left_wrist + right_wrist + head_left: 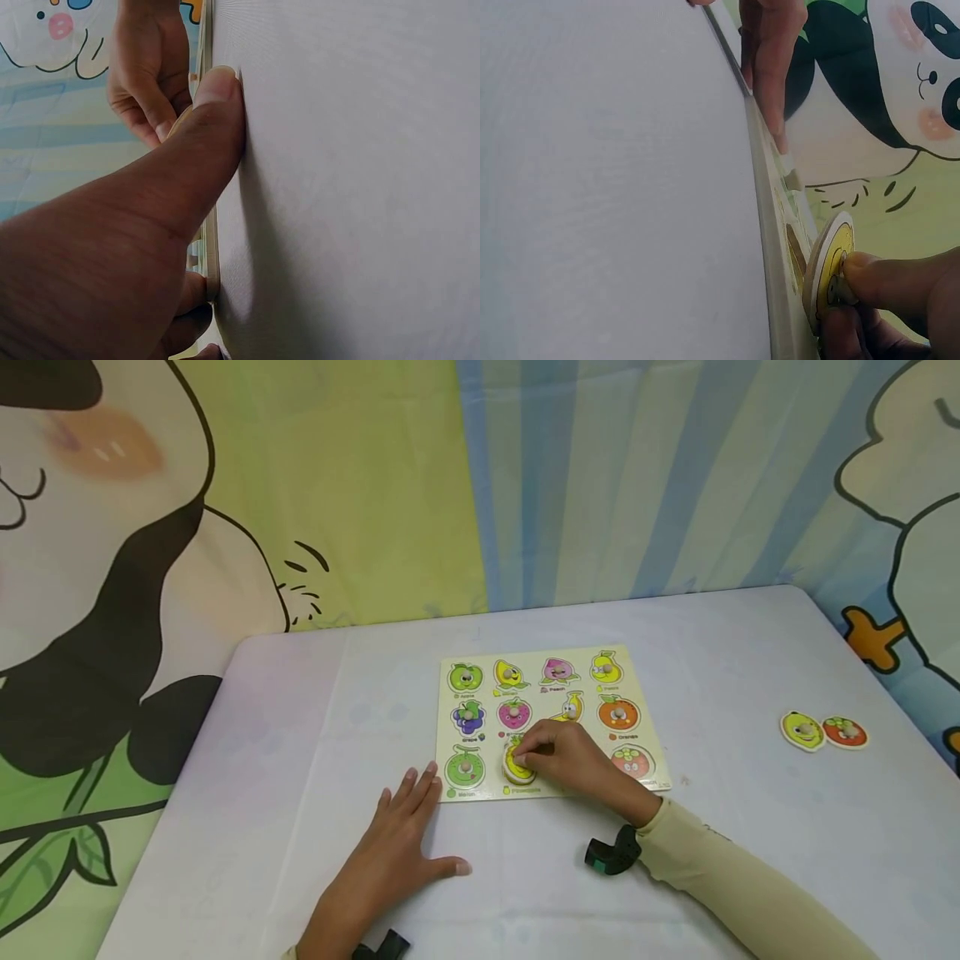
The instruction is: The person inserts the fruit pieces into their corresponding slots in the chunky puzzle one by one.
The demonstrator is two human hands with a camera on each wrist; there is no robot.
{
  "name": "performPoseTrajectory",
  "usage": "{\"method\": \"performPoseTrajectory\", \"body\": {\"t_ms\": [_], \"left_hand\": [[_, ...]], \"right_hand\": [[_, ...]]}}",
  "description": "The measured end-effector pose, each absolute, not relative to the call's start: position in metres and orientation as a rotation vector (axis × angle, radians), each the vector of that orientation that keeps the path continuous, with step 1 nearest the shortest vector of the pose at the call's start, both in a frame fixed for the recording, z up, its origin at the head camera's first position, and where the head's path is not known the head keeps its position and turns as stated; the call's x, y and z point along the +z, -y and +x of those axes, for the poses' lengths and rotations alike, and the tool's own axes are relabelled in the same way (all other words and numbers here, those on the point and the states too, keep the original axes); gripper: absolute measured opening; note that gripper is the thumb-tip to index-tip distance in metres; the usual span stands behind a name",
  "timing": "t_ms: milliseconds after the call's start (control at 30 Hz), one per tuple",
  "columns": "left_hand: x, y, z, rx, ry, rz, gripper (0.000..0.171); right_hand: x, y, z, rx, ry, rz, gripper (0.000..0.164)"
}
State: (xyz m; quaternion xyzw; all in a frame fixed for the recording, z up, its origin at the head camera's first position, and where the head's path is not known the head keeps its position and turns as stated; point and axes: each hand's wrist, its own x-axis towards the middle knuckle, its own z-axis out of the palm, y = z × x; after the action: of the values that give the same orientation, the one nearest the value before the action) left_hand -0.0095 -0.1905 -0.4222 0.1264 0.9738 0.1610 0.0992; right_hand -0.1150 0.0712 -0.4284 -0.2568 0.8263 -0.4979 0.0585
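A wooden fruit puzzle board (480, 793) lies on the white table. My right hand (566, 758) pinches the yellow pineapple piece (519, 770) by its knob, over the pineapple spot in the bottom row. In the right wrist view the pineapple piece (831, 266) is tilted, its lower edge close to the recess. My left hand (401, 839) rests on the table with fingers spread, fingertips at the board's lower left corner and thumb pointing right. The right hand covers part of the banana piece (572, 707) and the board spot below it.
Two loose knobbed pieces, a yellow smiling fruit (802, 731) and a red tomato (846, 732), lie at the table's right side. Other knobbed fruit pieces, such as the melon (465, 767) and orange (618, 713), sit in the board. A cartoon-printed curtain (375, 485) hangs behind the table.
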Motion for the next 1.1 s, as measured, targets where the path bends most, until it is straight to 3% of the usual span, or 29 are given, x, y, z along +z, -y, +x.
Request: {"method": "performPoseTrajectory", "body": {"t_ms": [633, 1100], "left_hand": [[-0.421, 0.1893, -0.011, 0.472, -2.879, 0.357, 0.115], [-0.4235, 0.1907, -0.0112, 0.495, -2.878, 0.36, 0.115]], "right_hand": [[-0.4257, -0.063, -0.1106, -1.147, -2.695, -0.932, 0.007], [-0.426, -0.0689, -0.1071, -1.228, -2.641, -0.955, 0.01]]}}
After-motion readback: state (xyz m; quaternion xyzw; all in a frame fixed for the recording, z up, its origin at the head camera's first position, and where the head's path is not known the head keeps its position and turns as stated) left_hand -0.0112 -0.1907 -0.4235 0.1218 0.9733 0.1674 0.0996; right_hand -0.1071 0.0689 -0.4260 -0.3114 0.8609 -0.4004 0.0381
